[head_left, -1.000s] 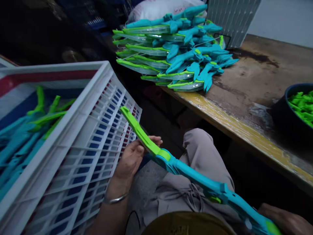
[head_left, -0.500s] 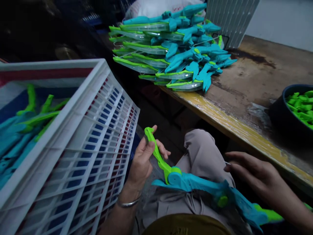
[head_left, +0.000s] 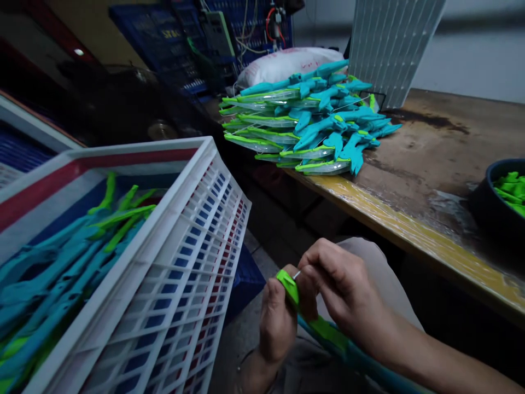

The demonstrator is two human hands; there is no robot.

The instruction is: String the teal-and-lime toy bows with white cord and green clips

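Beside brown wooden table edge (head_left: 369, 202) | gripped green plastic tip (head_left: 289, 287) (left hand (head_left: 275, 324)), pinched white sliver (head_left: 297, 274) (right hand (head_left: 344, 287)) | risked loose-pinch slip

- Left: the crate (head_left: 172, 202), with loose parts (head_left: 68, 273) in it.
- Ahead, to the right: the worktop (head_left: 426, 128), a pile (head_left: 320, 128) at its near edge (a sack (head_left: 291, 63) behind).
- Far right: a tub (head_left: 486, 200) on it.
- Between crate and worktop: left hand (head_left: 276, 323), right hand (head_left: 348, 295).
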